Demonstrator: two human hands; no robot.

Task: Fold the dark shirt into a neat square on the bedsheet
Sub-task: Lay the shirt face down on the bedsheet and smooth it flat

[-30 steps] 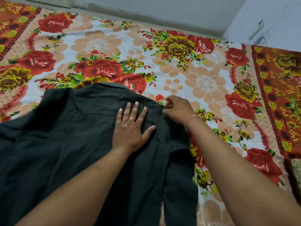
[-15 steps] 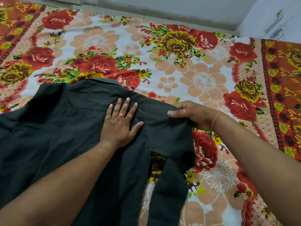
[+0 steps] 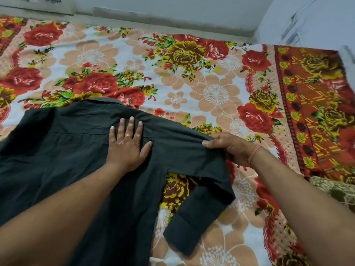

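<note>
Dark shirt [image 3: 57, 160] is spread on the bedsheet [image 3: 215, 93] over the near-left part of the bed, collar pointed at the far edge. Left hand [image 3: 125, 148] is laid flat on it, fingers straight & spread. Sleeve [image 3: 196, 208] top is gripped by the right hand [image 3: 230, 148], w/ the cuff end draped twd the near edge.

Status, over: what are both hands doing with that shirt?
Left hand flat, pressing dark shirt. Right hand grips sleeve near the shoulder. Not yet folded, on floral bedsheet.
</note>
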